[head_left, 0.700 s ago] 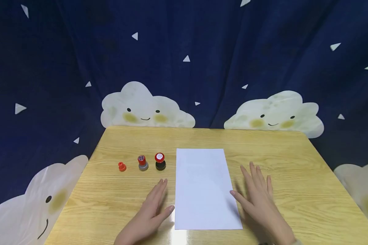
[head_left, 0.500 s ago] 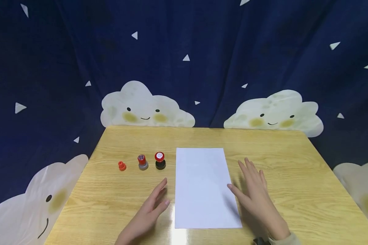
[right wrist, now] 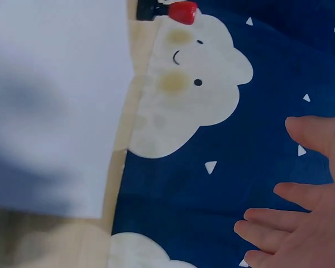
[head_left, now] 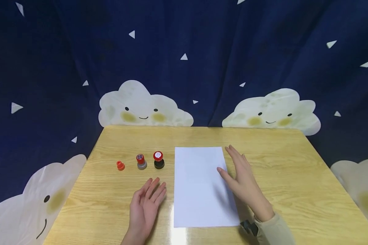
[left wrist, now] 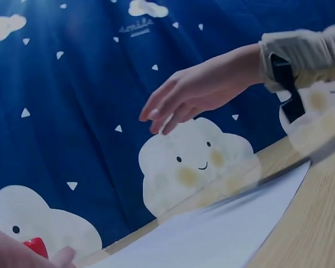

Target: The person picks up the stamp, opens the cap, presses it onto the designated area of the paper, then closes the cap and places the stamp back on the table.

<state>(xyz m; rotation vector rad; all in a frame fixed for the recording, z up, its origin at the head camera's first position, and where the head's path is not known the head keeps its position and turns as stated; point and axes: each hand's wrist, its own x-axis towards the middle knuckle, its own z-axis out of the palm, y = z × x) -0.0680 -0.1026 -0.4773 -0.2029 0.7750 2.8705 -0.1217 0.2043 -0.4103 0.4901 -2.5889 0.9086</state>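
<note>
currently, left hand (head_left: 146, 208) and right hand (head_left: 244, 180) flank the white paper (head_left: 199, 190), each grip wide.

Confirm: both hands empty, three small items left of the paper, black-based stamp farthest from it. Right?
Only "farthest" is wrong: in the head view the black-based stamp is nearest the paper, then the grey-based stamp, with the red piece farthest. All three are left of it, and left hand and right hand are empty.
</note>
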